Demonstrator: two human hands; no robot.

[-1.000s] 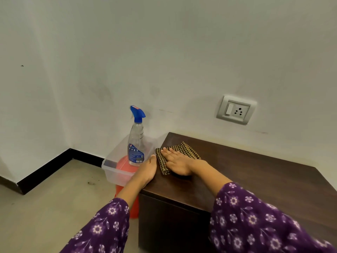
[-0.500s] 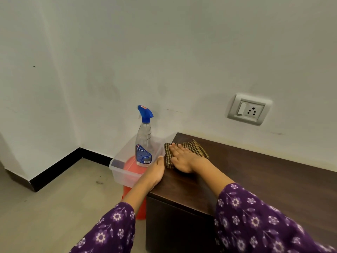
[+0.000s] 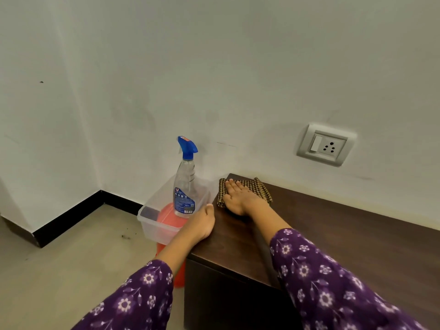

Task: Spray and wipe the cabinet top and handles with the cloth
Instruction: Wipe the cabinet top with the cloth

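White wall (image 3: pixel 214 67) is filling most of the view, with a black skirting strip running along its base; grey floor (image 3: pixel 71 270) is showing lower left. Dark brown cabinet (image 3: pixel 333 234) is sitting against the wall on the right, and its top is carrying the cloth. Both arms are reaching in wearing purple floral sleeves (image 3: pixel 333 282). Clear plastic tub (image 3: pixel 152 225) is sitting just beside the cabinet's left side, on top of an orange object (image 3: pixel 178 275) that I can't identify. Spray bottle (image 3: pixel 184 186), clear with a blue trigger head, is standing upright inside the tub. Right hand (image 3: pixel 238 198) is lying flat on the cloth with fingers straight, pressing it down, not clenching. Left hand (image 3: pixel 202 222) is resting on the left edge of the cabinet top, thumb on top; fingers are hiding below the edge, so I can't tell whether it's gripping. Checked brown cloth (image 3: pixel 258 186) is lying at the back-left corner of the cabinet top, close to the wall. Wall socket (image 3: pixel 326 145) is sitting above the cabinet, right of the cloth.
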